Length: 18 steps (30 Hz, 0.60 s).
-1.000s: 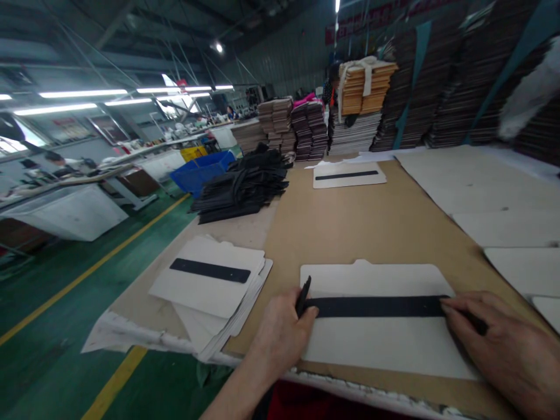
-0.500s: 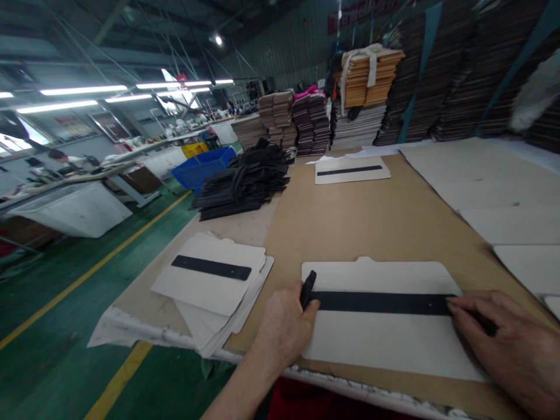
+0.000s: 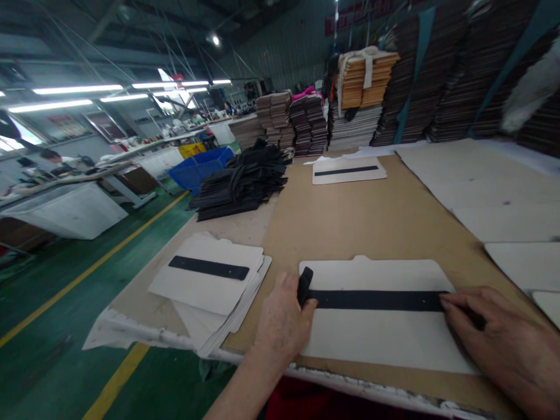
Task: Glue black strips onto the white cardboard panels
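A black strip (image 3: 376, 300) lies lengthwise across a pale board (image 3: 371, 335) with rounded corners and a small tab on its far edge. At the strip's left end is my left hand (image 3: 284, 321), its fingers closed around a dark folded piece (image 3: 305, 286) that looks like more strip material. The left thumb touches the end of the strip on the board. My right hand (image 3: 494, 326) pinches the strip's right end between thumb and fingertips. Its other fingers are curled, and a dark gap shows beneath them.
Left of me, a stack of similar boards (image 3: 214, 291) has a black strip on top. Beyond it lies a heap of black strips (image 3: 245, 181) near a blue bin (image 3: 199, 166). Another board with a strip (image 3: 350, 178) lies farther back. Large pale sheets (image 3: 494, 181) cover the right side.
The view has shifted slightly. Both hands stay at the two ends of the strip, and the strip keeps its place on the board.
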Available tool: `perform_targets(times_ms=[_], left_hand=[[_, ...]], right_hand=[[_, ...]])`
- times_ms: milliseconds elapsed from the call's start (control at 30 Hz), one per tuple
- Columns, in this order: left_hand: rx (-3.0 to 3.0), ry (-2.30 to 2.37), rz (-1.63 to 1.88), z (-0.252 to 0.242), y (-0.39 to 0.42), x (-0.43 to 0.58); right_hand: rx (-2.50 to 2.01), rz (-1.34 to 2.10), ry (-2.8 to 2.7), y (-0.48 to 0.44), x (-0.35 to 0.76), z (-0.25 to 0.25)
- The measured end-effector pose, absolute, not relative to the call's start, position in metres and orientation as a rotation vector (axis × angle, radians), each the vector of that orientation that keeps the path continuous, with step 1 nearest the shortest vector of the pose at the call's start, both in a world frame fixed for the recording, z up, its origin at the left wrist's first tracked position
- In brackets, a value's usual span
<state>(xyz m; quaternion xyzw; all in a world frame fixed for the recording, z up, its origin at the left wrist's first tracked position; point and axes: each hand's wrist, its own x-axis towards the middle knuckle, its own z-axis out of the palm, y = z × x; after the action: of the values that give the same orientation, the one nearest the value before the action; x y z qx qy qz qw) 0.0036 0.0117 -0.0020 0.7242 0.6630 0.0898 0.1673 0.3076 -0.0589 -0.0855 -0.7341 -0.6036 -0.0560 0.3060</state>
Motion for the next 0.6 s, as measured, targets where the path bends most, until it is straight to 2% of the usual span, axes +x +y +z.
perform_targets(times_ms=[133, 300, 400, 600], left_hand=[[2.195, 1.776, 0.249, -0.003, 0.007, 0.008], [2.407, 1.634, -0.226, -0.006, -0.002, 0.017], [2.547, 1.591, -0.394, -0.006, -0.007, 0.018], [2.594, 1.527, -0.488, -0.005, -0.006, 0.016]], right_hand=[[-1.964, -0.265, -1.742, -0.061, 0.303, -0.078], [-1.986, -0.508, -2.020, -0.070, 0.293, -0.060], [-1.939, -0.649, -2.191, -0.077, 0.290, -0.057], [-1.998, -0.607, -2.275, -0.080, 0.284, -0.055]])
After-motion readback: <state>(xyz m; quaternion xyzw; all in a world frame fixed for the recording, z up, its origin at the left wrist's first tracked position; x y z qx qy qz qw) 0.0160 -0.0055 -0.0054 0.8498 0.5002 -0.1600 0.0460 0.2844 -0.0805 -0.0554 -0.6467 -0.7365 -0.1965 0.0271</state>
